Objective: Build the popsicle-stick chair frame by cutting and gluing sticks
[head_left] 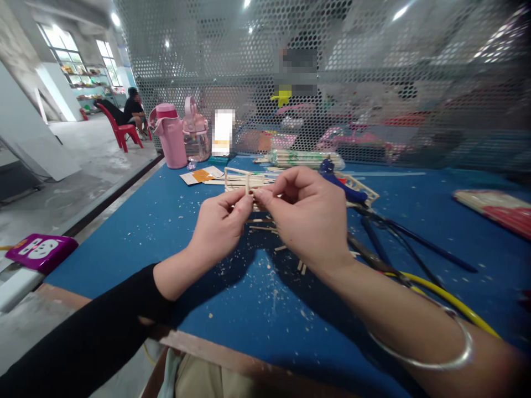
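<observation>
Thin pale wooden sticks form a small frame (248,182), held just above the table in front of me. My left hand (219,221) pinches its near upright post between thumb and fingers. From the other side my right hand (311,213) has thumb and forefinger closed at the same joint; its fingertips cover the exact spot it grips. Behind the fingers lie loose wooden sticks (213,181). Short cut stick pieces (302,267) are scattered under my right hand. A blue glue gun (346,190) rests right beside that hand.
Pliers with dark blue handles (431,246) and a yellow cable (450,301) lie at the right. Bagged sticks (305,158), a lit phone (223,131), a pink thermos (172,138) and a clear bottle (196,138) line the perforated screen (232,61). A purple power strip (41,251) sits left.
</observation>
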{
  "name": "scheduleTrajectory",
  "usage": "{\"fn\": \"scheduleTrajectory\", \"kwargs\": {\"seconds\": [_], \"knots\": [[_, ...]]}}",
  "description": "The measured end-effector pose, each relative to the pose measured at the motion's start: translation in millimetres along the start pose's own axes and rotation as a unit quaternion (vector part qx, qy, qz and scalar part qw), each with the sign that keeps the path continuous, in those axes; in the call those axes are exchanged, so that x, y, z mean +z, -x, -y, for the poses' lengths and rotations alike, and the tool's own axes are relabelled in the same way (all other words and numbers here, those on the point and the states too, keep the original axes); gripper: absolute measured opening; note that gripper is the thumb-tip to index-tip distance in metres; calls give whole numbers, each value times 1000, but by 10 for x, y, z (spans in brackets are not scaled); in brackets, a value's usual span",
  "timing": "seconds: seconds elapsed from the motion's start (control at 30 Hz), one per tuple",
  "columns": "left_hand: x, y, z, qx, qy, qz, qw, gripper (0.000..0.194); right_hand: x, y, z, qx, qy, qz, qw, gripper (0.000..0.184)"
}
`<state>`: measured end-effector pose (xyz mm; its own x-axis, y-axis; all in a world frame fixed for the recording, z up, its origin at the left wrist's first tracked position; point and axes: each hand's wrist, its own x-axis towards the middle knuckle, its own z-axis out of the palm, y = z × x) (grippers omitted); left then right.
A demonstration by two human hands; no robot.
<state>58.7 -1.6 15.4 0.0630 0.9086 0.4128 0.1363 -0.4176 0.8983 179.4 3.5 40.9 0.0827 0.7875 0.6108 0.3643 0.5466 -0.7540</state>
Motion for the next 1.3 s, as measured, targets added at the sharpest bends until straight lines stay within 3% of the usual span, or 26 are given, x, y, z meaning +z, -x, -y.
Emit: {"fn": "scheduleTrajectory", "kwargs": {"seconds": [0.27, 0.47, 0.63, 0.9, 1.3], "knots": [[-6, 19, -27, 18, -38, 16, 999, 33, -6, -31, -21, 8, -17, -6, 1000, 23], [4, 26, -36, -34, 36, 2, 999, 29, -2, -2, 8, 0, 11, 10, 1000, 22], [7, 18, -22, -29, 74, -4, 997, 26, -8, 3, 12, -1, 12, 15, 1000, 23], [-33, -17, -67, -130, 157, -42, 978, 12, 12, 8, -17, -9, 2, 7, 1000, 25], [-19, -26, -68, -85, 97, -52, 990, 14, -7, -15, 4, 0, -11, 28, 1000, 17]]}}
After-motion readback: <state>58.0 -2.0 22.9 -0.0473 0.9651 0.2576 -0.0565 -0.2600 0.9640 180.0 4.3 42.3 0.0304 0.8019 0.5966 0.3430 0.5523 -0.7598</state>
